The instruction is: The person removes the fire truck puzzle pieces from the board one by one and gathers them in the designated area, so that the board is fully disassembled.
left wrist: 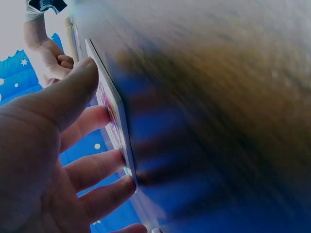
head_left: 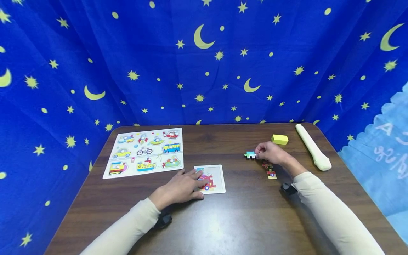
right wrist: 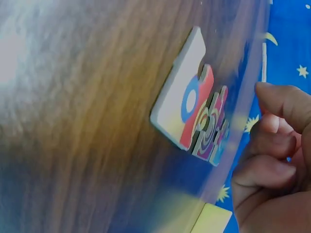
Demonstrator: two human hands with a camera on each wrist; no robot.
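My left hand (head_left: 183,186) lies over a small white puzzle tray (head_left: 219,179), its spread fingers resting on the red vehicle picture inside. In the left wrist view those fingertips (left wrist: 116,158) touch the tray's face. With thumb and fingertips, my right hand (head_left: 269,152) pinches the right edge of a blue and green puzzle piece (head_left: 250,154). The fingers are curled in the right wrist view, where that piece is hidden. Just below this hand lie loose puzzle pieces, one of them with a blue wheel (right wrist: 187,104) on cream and red.
A large white board with vehicle pictures (head_left: 130,166) lies at the back left. Behind the right hand sits a yellow block (head_left: 279,139). Along the right side lies a long cream-coloured stick (head_left: 312,147) with a thick end. A blue star-patterned curtain (head_left: 178,67) hangs behind the brown table (head_left: 242,226).
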